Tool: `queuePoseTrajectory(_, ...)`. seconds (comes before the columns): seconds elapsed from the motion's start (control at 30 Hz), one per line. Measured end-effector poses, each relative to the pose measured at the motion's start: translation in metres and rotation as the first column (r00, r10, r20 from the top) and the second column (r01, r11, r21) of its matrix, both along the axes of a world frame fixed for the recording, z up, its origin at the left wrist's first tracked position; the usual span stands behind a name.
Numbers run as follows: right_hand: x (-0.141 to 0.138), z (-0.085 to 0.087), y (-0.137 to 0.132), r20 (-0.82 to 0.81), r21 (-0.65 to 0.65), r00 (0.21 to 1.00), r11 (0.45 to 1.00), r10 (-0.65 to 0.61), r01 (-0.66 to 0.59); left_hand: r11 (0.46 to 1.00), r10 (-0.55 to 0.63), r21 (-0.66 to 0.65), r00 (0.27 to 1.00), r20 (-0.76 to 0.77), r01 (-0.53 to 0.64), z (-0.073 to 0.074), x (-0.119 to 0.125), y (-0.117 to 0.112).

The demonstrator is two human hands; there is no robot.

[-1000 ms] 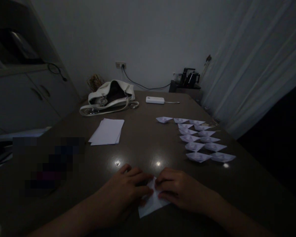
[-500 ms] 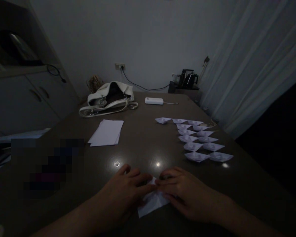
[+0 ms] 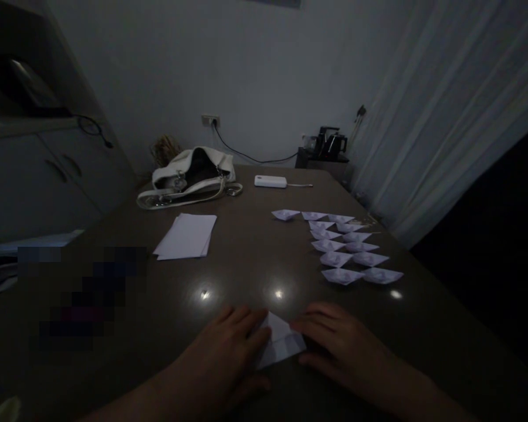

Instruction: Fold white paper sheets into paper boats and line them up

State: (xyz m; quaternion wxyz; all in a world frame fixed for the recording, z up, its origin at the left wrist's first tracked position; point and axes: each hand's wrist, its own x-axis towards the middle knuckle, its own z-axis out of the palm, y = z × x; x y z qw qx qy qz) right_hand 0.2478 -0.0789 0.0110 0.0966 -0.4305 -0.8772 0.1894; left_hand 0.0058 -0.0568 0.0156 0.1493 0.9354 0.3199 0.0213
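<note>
White paper looks mid-fold from my end, its sides under unclenched left fingers and right fingers, probably needing firm creasing next.

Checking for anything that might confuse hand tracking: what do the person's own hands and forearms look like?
The left hand and right hand are gloveless, with no ring visible. Neither left forearm nor right forearm shows a sleeve or watch. Fingernail details are too dark.
</note>
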Motion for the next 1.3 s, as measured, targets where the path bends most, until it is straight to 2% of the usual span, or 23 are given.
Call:
queuePoseTrajectory(0.1, -0.013, -0.002, 0.011, 0.003, -0.005, 0.994, 0.994, 0.113, -0.113, 0.999, 0.038, -0.038, 0.999, -0.005, -0.038, -0.012, 0.005, 0.001)
queuePoseTrajectory(0.2, -0.020, -0.002, 0.018, 0.038, -0.050, 0.988, 0.988, 0.150, -0.148, 0.997, 0.060, -0.057, 0.998, 0.021, -0.059, -0.018, 0.006, 0.003)
queuePoseTrajectory(0.37, -0.024, 0.007, 0.020, 0.104, -0.058, 0.974, 0.979, 0.199, -0.194, 0.996, 0.039, -0.081, 0.998, 0.041, -0.035, -0.016, 0.004, 0.003)
queuePoseTrajectory(0.5, -0.027, 0.012, 0.020, 0.156, -0.001, 0.962, 0.974, 0.225, -0.227, 0.997, 0.047, -0.068, 0.998, 0.040, -0.044, -0.013, 0.006, 0.001)
queuePoseTrajectory(0.73, -0.032, 0.011, 0.018, 0.286, 0.084, 0.922, 0.952, 0.261, -0.296, 0.998, -0.016, 0.065, 1.000, 0.000, 0.016, -0.015, 0.009, -0.006)
queuePoseTrajectory(0.83, -0.032, 0.012, 0.017, 0.293, 0.087, 0.918, 0.948, 0.269, -0.306, 0.996, -0.031, 0.085, 0.999, -0.035, 0.034, -0.014, 0.009, -0.005)
queuePoseTrajectory(1.0, -0.031, 0.008, 0.022, 0.223, 0.075, 0.944, 0.962, 0.242, -0.264, 0.994, -0.031, 0.104, 0.993, -0.112, 0.043, -0.011, 0.012, -0.006)
queuePoseTrajectory(1.13, -0.033, -0.001, 0.027, 0.068, -0.011, 0.993, 0.995, 0.098, -0.097, 0.997, 0.075, 0.024, 0.997, 0.008, -0.075, -0.018, 0.011, -0.001)
queuePoseTrajectory(1.23, -0.035, -0.006, 0.027, -0.003, -0.059, 1.000, 0.998, 0.002, -0.002, 0.983, 0.173, -0.070, 0.983, 0.065, -0.169, -0.026, 0.008, 0.005)
queuePoseTrajectory(1.3, -0.035, -0.008, 0.027, -0.040, -0.053, 0.998, 0.998, -0.048, 0.046, 0.977, 0.198, -0.108, 0.973, 0.117, -0.186, -0.028, 0.006, 0.007)
